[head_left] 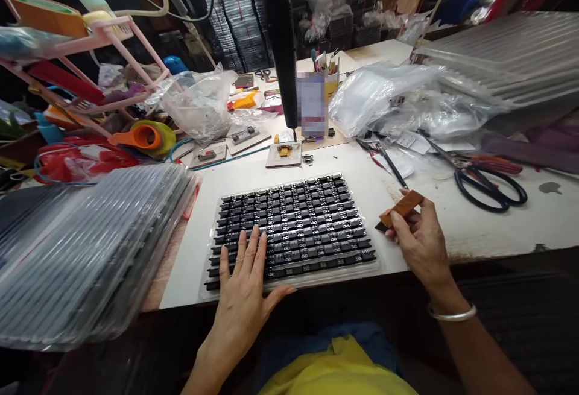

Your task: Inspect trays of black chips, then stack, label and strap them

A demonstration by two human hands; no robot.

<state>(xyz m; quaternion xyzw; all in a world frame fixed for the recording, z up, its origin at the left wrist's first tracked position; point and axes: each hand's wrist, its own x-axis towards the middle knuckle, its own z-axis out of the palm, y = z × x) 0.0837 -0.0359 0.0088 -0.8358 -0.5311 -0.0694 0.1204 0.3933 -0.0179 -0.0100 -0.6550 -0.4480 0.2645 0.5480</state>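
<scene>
A clear plastic tray [325, 277] lies on the white table in front of me, filled with rows of small black circuit boards [312, 223]. My left hand [244, 268] rests flat on the tray's lower left part, fingers spread over the boards and thumb stretched along the near edge. Just right of the tray, my right hand [418, 232] grips a brown, block-shaped tool [402, 207] with a dark end. That dark end points left toward the tray without touching it; its exact kind is unclear.
A hanging black electric screwdriver [283, 57] points down at a small fixture [284, 154] behind the tray. Stacked plastic trays [99, 250] stand at left. Black-handled scissors [491, 187], tweezers [391, 163] and plastic bags [384, 102] lie at right. A pink rack [108, 39] is at upper left.
</scene>
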